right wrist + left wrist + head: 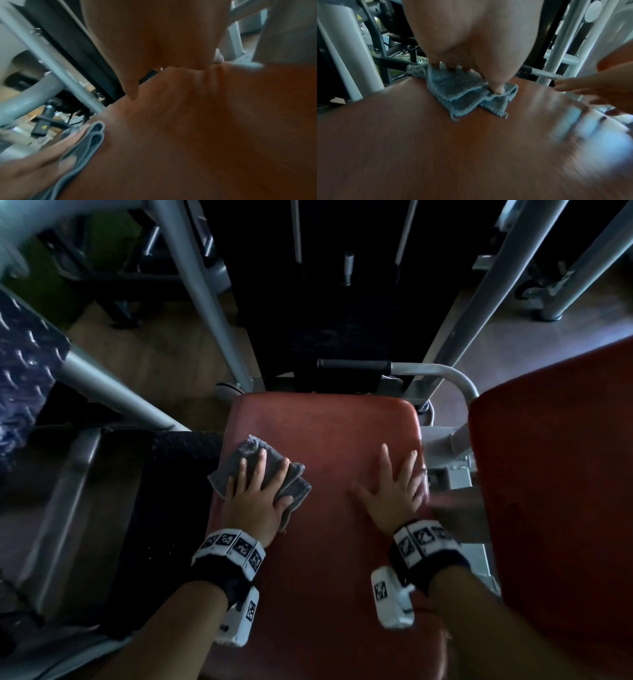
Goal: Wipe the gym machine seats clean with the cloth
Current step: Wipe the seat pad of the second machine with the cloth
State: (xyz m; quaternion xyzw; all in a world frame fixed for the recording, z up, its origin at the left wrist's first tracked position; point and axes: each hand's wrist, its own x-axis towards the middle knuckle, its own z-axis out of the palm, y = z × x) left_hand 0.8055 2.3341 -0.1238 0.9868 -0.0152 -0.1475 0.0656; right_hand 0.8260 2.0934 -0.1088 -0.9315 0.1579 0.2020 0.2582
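A red padded seat (325, 433) fills the middle of the head view. My left hand (257, 491) lies flat on a folded grey cloth (251, 450) at the seat's left edge, fingers straight and spread, pressing it down. The left wrist view shows the cloth (464, 94) bunched under the palm and thumb on the seat (436, 148). My right hand (394, 487) rests flat and bare on the seat near its right edge, fingers spread, holding nothing. In the right wrist view the cloth (89, 142) shows at lower left on the seat (188, 135).
A second red pad (555, 474) stands to the right. Grey metal frame tubes (191, 302) rise left and right of the seat, with a black-gripped handle (352, 365) just behind it. A dark weight stack sits beyond. Wooden floor (154, 364) shows around the machine.
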